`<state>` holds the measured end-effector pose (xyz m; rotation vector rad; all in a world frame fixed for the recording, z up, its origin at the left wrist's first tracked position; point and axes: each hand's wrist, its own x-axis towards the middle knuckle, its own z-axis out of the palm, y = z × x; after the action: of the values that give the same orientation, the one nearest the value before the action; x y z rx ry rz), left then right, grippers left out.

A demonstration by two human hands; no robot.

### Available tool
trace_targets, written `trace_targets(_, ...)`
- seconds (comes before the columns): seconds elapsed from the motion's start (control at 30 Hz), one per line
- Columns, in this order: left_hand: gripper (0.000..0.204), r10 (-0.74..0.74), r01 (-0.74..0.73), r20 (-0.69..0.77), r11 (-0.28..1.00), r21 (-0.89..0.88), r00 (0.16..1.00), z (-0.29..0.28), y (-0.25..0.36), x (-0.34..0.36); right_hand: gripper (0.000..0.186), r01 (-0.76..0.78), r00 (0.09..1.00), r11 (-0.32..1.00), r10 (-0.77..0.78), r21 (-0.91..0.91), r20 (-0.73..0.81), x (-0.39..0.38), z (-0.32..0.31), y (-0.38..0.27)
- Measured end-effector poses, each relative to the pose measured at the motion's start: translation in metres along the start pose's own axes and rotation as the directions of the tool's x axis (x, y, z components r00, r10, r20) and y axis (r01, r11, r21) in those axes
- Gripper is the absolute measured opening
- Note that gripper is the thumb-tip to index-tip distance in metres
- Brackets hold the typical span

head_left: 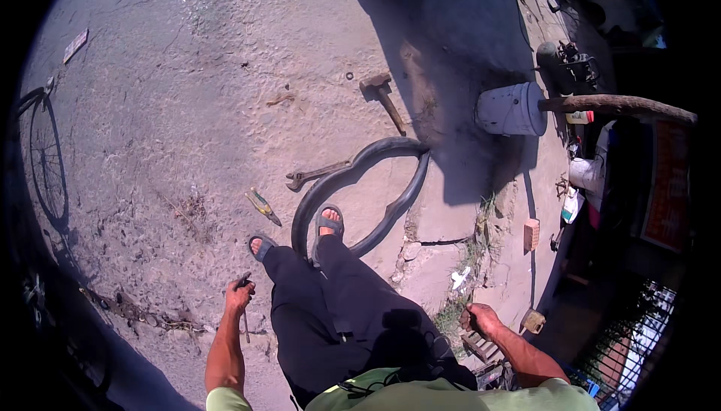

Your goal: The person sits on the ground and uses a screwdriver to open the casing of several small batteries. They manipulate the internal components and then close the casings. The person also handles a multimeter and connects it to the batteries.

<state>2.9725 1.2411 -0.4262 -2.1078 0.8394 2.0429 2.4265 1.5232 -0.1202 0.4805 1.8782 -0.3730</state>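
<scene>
My left hand [239, 296] is closed around a dark hand tool [246, 327]. Its thin shaft hangs below the fist and a dark end sticks out above; its exact kind is unclear. My right hand [484, 321] is held out to the right with curled fingers; whether something small sits inside is hidden. On the ground ahead lies a black rubber inner tube [304, 212] in a long loop, with my right foot within or over its near end. Left of the loop are pliers with yellow handles [261, 205] and an adjustable wrench [315, 176]. Beyond them rests a sledgehammer [387, 103].
A white bucket [505, 109] stands at the right, a wooden pole [616, 105] reaching out from it. Nearer are a reddish brick [532, 234] and a small tan container [534, 322]. Cracked concrete with weeds runs along the right. At far left a wheel shape [49, 159] shows.
</scene>
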Motion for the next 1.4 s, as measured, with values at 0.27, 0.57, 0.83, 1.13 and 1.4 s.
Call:
trace_targets(0.27,0.040,0.488,-0.382,-0.171,0.819,0.428,0.856,0.043,0.013,0.232,0.026,-0.265,0.959,0.954,0.276,0.138,-0.066,0.020,0.015,0.086)
trace_targets(0.57,0.059,0.482,-0.211,-0.299,0.750,0.627,0.824,0.076,0.011,0.348,0.019,-0.178,0.984,0.936,0.168,0.303,0.059,0.017,0.039,0.049)
trace_targets(0.83,0.069,0.429,-0.072,-0.400,0.750,0.658,0.810,0.118,0.043,0.337,0.020,-0.264,0.946,0.905,0.310,0.333,-0.094,0.002,0.065,0.039)
trace_targets(1.13,0.052,0.408,-0.254,-0.234,0.833,0.491,0.883,0.070,0.074,0.273,0.022,-0.279,0.954,0.959,0.282,0.045,-0.098,0.017,0.067,0.043)
trace_targets(1.4,0.064,0.148,-0.220,0.265,0.938,0.268,0.953,-0.039,0.121,0.083,0.022,-0.153,0.985,0.986,0.157,-0.059,0.070,0.011,0.094,-0.007)
